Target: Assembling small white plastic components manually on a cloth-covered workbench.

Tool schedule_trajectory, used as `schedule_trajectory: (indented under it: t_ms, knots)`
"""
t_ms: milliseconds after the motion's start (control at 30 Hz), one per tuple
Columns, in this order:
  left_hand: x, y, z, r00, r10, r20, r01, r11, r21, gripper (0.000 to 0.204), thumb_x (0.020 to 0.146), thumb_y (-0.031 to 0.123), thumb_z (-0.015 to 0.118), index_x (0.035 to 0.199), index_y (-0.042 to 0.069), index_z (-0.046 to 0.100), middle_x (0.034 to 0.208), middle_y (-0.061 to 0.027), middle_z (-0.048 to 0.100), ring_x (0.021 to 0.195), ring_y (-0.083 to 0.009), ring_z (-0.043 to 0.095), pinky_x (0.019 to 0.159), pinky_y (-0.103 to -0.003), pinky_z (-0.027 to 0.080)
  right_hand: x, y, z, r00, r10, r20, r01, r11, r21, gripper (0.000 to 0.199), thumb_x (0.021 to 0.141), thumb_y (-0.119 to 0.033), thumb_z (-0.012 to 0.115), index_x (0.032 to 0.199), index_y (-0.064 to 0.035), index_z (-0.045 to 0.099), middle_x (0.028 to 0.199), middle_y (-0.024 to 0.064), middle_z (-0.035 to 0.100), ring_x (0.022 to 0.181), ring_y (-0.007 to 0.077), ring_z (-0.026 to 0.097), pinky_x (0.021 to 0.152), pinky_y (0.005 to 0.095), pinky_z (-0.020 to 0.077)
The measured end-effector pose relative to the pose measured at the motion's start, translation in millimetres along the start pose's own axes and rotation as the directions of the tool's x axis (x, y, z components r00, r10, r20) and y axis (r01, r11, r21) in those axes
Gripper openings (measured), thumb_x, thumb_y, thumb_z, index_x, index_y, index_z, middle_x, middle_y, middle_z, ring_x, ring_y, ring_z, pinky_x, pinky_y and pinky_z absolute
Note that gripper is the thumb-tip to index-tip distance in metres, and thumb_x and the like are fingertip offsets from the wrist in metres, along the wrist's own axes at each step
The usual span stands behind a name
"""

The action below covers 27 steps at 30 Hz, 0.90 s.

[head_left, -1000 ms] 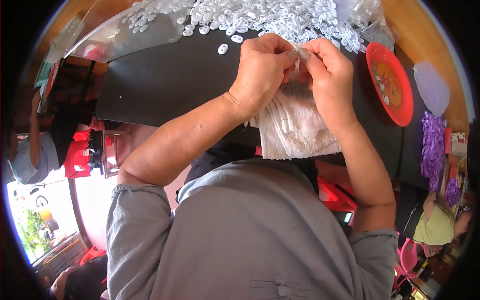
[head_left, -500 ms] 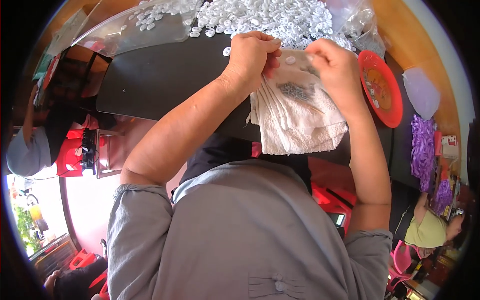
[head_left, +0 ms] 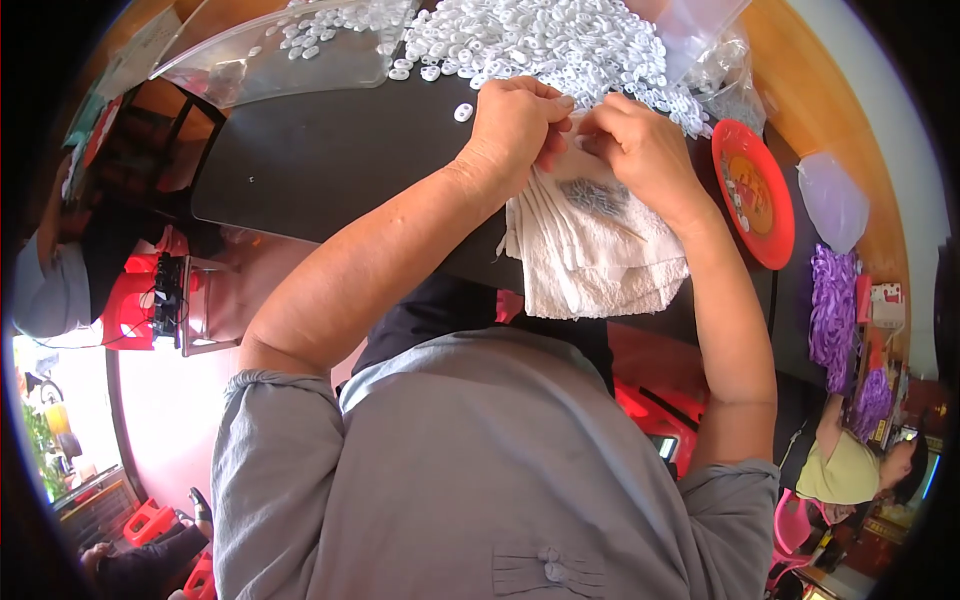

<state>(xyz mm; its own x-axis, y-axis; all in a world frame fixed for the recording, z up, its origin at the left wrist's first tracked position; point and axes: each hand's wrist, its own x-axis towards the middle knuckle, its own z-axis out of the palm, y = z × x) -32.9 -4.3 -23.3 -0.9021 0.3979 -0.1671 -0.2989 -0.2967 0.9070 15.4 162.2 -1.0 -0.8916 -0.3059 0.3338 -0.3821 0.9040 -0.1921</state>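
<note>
A dark table (head_left: pixel 300 160) bears a folded pale cloth (head_left: pixel 600 275) with tiny grey bits (head_left: pixel 595 198) on it; white oval pieces (head_left: pixel 540 40) heap beyond the cloth. Over its far end, left hand (head_left: pixel 520 130) and right hand (head_left: pixel 645 155) curl narrowly, contents unclear to me. Light, steady fingertips should suit.

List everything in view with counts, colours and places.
Flat table: one, black, centre
Small oval plastic pieces: many, white, mostly heaped far side
Curved plastic tray: one, clear, far left
Crinkled plastic bag: one, clear, beside heap
Folded cloth towel: one, cream, table's near edge
Tiny thin pieces: many, dark grey, on towel
Shallow rimmed plate: one, red, right
Translucent bag: one, whitish, beyond plate
Stringy bundles: two, purple, far right
Plastic seats: several, red, pink, background
Other people: at least three, mixed clothing, edges
Cloth top: one, grey, bottom
Left hand, right hand: one each, bare, by towel
</note>
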Motion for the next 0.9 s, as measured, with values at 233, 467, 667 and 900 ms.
schedule_trajectory:
  t_ms: [233,467,667,900]
  knots:
    - [-1.0,2.1,0.3,1.000,-0.019,-0.013,0.019,1.000,0.006,0.012,0.086,0.008,0.064,0.088,-0.004,0.060,0.073,-0.0079,0.059,0.052,-0.0141,0.053,0.042,-0.028,0.040,-2.7,0.4,-2.5,0.994,0.051,-0.095,-0.038,0.991,0.131,0.007,0.077,-0.002,0.062,0.083,-0.0025,0.059,0.081,0.0113,0.062,0.076,0.0312,0.062,0.066,0.0383,0.0491]
    - [-1.5,3.2,-1.5,0.999,-0.040,-0.038,0.037,0.998,-0.059,0.010,0.086,0.008,0.063,0.086,-0.002,0.060,0.072,-0.0068,0.058,0.052,-0.0141,0.053,0.043,-0.028,0.039,9.2,3.3,-7.3,0.989,-0.142,0.041,0.145,0.986,-0.088,0.012,0.074,0.006,0.054,0.083,0.0010,0.059,0.082,0.0135,0.062,0.079,0.0323,0.062,0.069,0.0400,0.0487]
    - [-0.7,4.3,-0.8,0.999,-0.047,-0.024,0.045,0.995,-0.084,0.009,0.086,0.007,0.063,0.085,-0.001,0.060,0.071,-0.0066,0.058,0.051,-0.0142,0.053,0.043,-0.028,0.038,8.6,0.1,4.4,1.000,-0.012,-0.018,0.014,0.992,0.126,0.005,0.076,0.002,0.059,0.081,0.0016,0.061,0.082,0.0145,0.064,0.076,0.0334,0.063,0.069,0.0396,0.0495]
    - [-6.2,4.6,2.6,1.000,-0.007,-0.008,0.007,0.999,-0.037,0.010,0.086,0.007,0.063,0.085,-0.002,0.061,0.070,-0.0070,0.059,0.050,-0.0138,0.052,0.042,-0.027,0.038,-3.0,-2.3,12.1,0.983,0.163,-0.090,-0.152,0.981,0.123,0.011,0.076,-0.009,0.068,0.081,-0.0015,0.061,0.081,0.0130,0.065,0.076,0.0317,0.063,0.067,0.0406,0.0493]
